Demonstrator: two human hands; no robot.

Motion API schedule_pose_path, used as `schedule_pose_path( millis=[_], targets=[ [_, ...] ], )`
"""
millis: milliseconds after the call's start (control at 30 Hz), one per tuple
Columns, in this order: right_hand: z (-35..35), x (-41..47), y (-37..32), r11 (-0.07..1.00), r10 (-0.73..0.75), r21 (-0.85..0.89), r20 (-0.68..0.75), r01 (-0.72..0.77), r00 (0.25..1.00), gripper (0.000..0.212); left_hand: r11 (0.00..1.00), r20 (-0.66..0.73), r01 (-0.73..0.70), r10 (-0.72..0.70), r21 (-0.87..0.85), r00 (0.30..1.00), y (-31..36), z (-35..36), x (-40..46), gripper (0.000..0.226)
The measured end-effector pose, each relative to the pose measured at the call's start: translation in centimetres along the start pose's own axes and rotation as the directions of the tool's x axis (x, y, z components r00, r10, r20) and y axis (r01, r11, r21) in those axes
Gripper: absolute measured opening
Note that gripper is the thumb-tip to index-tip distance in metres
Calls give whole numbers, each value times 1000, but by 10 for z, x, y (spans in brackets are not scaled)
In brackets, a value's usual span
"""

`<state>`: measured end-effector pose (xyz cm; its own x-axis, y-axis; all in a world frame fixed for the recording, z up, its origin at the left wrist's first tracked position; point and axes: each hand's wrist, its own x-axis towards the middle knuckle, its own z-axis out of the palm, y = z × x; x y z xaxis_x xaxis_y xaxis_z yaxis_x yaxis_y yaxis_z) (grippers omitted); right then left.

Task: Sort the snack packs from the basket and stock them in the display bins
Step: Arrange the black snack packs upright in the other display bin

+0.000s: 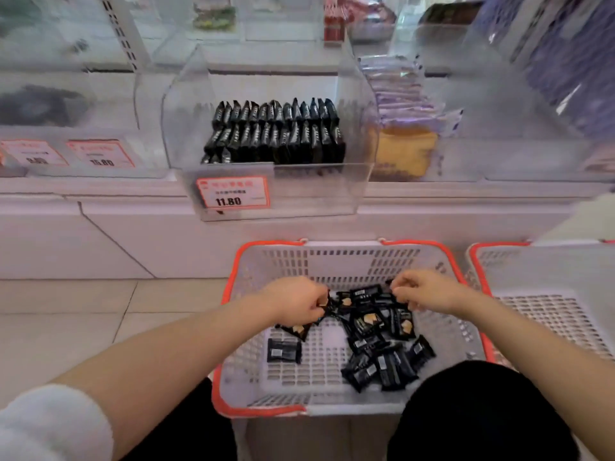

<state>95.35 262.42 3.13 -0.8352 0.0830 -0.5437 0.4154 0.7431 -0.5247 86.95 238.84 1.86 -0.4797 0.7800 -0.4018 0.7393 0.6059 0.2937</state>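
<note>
A white basket with an orange rim sits on the floor in front of me. Several black snack packs lie loose in it, mostly on its right side. My left hand is inside the basket, fingers curled around black packs at the pile's left edge. My right hand pinches a black pack at the pile's far right. Above, a clear display bin on the shelf holds rows of the same black packs standing upright, with free space at its left.
A second white basket with an orange rim stands to the right. A neighbouring clear bin holds purple and yellow packs. Price tags hang on the bin fronts. White shelf base and tiled floor lie to the left.
</note>
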Motion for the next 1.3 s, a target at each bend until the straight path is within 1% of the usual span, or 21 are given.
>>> schedule_pose_path(
  millis=[67, 133, 233, 300, 367, 433, 500, 533, 633, 700, 800, 867, 900, 967, 1033, 1067, 1133, 1200, 1233, 1300],
  targets=[
    [13, 8, 37, 999, 50, 13, 21, -51, 999, 21, 998, 89, 50, -46, -35, 995, 6, 29, 24, 26],
    [30, 17, 72, 997, 80, -15, 70, -79, 994, 20, 992, 174, 94, -78, -85, 982, 11, 60, 46, 28],
    [62, 29, 115, 990, 129, -76, 146, -119, 981, 15, 973, 297, 162, -108, -162, 949, 20, 110, 71, 30],
    [85, 38, 137, 986, 155, -85, 192, -141, 969, 20, 960, 367, 211, -132, -185, 921, 26, 141, 82, 26],
    [104, 50, 152, 980, 153, -161, 236, -116, 960, 24, 949, 427, 250, -147, -195, 892, 32, 168, 91, 21],
    [120, 63, 161, 966, 122, -254, 299, -45, 946, 32, 941, 473, 280, -161, -192, 866, 38, 190, 96, 24],
    [134, 75, 162, 934, 96, -356, 354, 39, 930, 43, 934, 490, 298, -171, -195, 855, 43, 206, 101, 27],
    [142, 80, 162, 920, 91, -389, 342, 53, 935, 47, 928, 482, 311, -182, -203, 857, 46, 213, 102, 29],
    [157, 90, 161, 917, 139, -395, 198, -51, 970, 53, 904, 437, 364, -242, -222, 866, 52, 225, 106, 39],
    [159, 99, 162, 925, 191, -363, 200, -109, 961, 53, 907, 395, 374, -277, -193, 876, 53, 230, 111, 43],
    [160, 111, 165, 954, 265, -207, 255, -216, 930, 56, 910, 368, 383, -305, -160, 878, 55, 236, 120, 44],
    [160, 112, 167, 959, 281, -103, 266, -263, 922, 42, 909, 367, 394, -323, -137, 872, 60, 242, 125, 47],
    [158, 112, 169, 961, 276, -49, 252, -273, 928, 34, 907, 361, 403, -336, -126, 870, 63, 245, 128, 48],
    [149, 110, 172, 951, 272, 99, 173, -292, 946, 22, 904, 335, 417, -365, -94, 868, 68, 250, 134, 49],
    [135, 107, 177, 912, 306, 259, 89, -318, 948, 11, 918, 322, 398, -373, -12, 870, 74, 253, 141, 46],
    [129, 105, 179, 880, 331, 340, 62, -331, 942, 10, 928, 321, 370, -364, 44, 874, 77, 254, 144, 45],
    [121, 100, 182, 796, 382, 490, 50, -356, 923, 13, 936, 320, 327, -351, 127, 880, 81, 256, 149, 45],
    [119, 94, 181, 686, 426, 620, 80, -380, 901, 15, 935, 311, 310, -351, 175, 883, 83, 259, 153, 43],
    [119, 93, 180, 600, 449, 698, 109, -390, 887, 17, 934, 308, 296, -347, 200, 886, 84, 260, 155, 40],
    [120, 91, 173, 344, 477, 856, 195, -386, 857, 19, 935, 308, 256, -326, 246, 894, 86, 261, 158, 38]
  ],
)
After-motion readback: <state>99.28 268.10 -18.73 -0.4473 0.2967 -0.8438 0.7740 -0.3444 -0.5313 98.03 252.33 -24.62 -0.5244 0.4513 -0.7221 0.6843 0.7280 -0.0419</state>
